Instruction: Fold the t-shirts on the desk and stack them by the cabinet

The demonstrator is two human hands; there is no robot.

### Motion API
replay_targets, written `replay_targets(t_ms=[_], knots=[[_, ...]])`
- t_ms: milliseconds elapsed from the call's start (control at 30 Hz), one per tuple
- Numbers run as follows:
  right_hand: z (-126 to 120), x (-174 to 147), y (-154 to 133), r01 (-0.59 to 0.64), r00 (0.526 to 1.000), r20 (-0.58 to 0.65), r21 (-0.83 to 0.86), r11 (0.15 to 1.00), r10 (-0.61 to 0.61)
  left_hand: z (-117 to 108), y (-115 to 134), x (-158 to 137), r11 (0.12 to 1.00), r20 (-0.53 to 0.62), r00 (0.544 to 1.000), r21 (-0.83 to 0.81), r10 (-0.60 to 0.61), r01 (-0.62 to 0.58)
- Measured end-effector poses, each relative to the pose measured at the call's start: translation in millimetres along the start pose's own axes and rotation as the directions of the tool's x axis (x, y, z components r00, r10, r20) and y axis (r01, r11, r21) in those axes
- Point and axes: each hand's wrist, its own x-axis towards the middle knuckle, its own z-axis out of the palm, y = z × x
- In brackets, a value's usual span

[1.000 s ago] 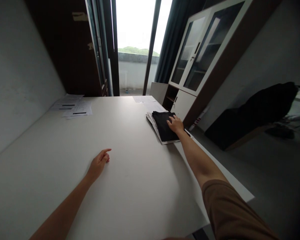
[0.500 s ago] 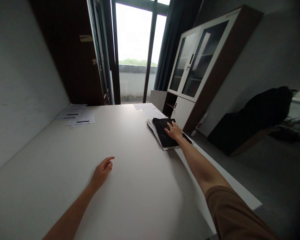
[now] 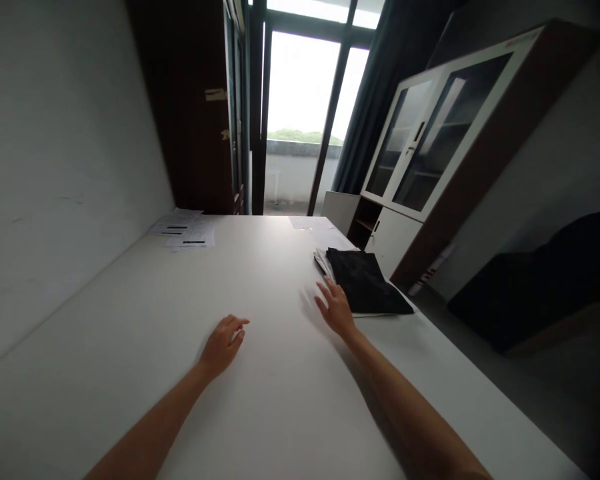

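My right hand (image 3: pixel 336 308) is open, fingers spread, over the table just left of the front part of a black folded cloth (image 3: pixel 365 283). Nothing is in it, and whether it touches the cloth's edge I cannot tell. White folded fabric (image 3: pixel 323 259) shows beneath the black one along its left side, making a flat pile near the table's right edge. My left hand (image 3: pixel 223 345) rests on or just above the white table (image 3: pixel 265 407), left of centre. Its fingers are loosely curved, with the thumb apart from them, and it holds nothing.
Several printed sheets (image 3: pixel 193 233) lie at the table's far left, by the wall. More paper (image 3: pixel 307 223) lies at the far end. A cabinet with glass doors (image 3: pixel 440 133) stands beyond the right edge, and a dark covered shape (image 3: pixel 535 283) is on the floor side.
My right hand has come off the black cloth and moved left and nearer to me. The left hand has shifted only slightly. The view has turned a little to the left.
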Motion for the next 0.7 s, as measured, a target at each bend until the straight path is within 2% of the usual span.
replay_targets(t_ms=[100, 233, 300, 400, 600, 700], knots=[[-1, -18, -56, 0.118, 0.986, 0.092, 0.2, 0.973, -0.138, -4, 0, 0, 0.994, -0.061, 0.997, 0.103, 0.049, -0.043], [0, -30, -101, 0.288, 0.891, 0.249, 0.337, 0.897, -0.38, -6, 2, -5, 0.977, 0.034, 0.995, 0.189, 0.094, -0.099], [0, -31, -107, 0.33, 0.86, 0.271, 0.35, 0.877, -0.432, -5, 3, -8, 0.959, 0.102, 0.988, 0.25, 0.113, -0.135], [-6, -31, -103, 0.363, 0.846, 0.264, 0.351, 0.863, -0.463, -3, 4, -11, 0.917, 0.163, 0.981, 0.367, 0.104, -0.158], [-19, -28, -101, 0.393, 0.826, 0.256, 0.378, 0.838, -0.503, -2, 10, -11, 0.866, 0.186, 0.978, 0.468, 0.096, -0.175], [-16, -29, -102, 0.358, 0.814, 0.309, 0.401, 0.843, -0.492, 2, 12, -11, 0.851, 0.199, 0.977, 0.496, 0.079, -0.17]])
